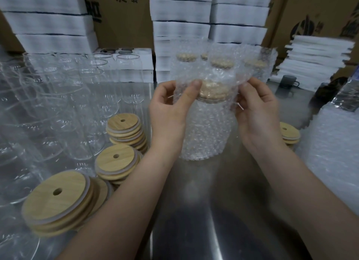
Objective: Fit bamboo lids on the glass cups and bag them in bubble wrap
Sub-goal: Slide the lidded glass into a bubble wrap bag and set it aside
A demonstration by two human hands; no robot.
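Observation:
A lidded glass cup stands inside a bubble wrap bag (pixel 206 131) on the steel table (pixel 223 201) in the middle. Its bamboo lid (pixel 213 91) shows through the wrap. My left hand (pixel 171 108) pinches the bag's top on the left, thumb on the front. My right hand (pixel 256 110) pinches the top on the right. Behind it stand several bagged, lidded cups (pixel 221 63). Stacks of bamboo lids (pixel 58 201) (pixel 126 131) lie at the left, and a small lid stack (pixel 289 135) at the right. Several bare glass cups (pixel 64 100) fill the left side.
White foam boxes (pixel 180 30) and cardboard cartons (pixel 124 17) are stacked along the back. A pile of bubble wrap bags (pixel 334 153) lies at the right edge. A dark mug (pixel 289 83) and white foam sheets (pixel 318 59) sit at the back right.

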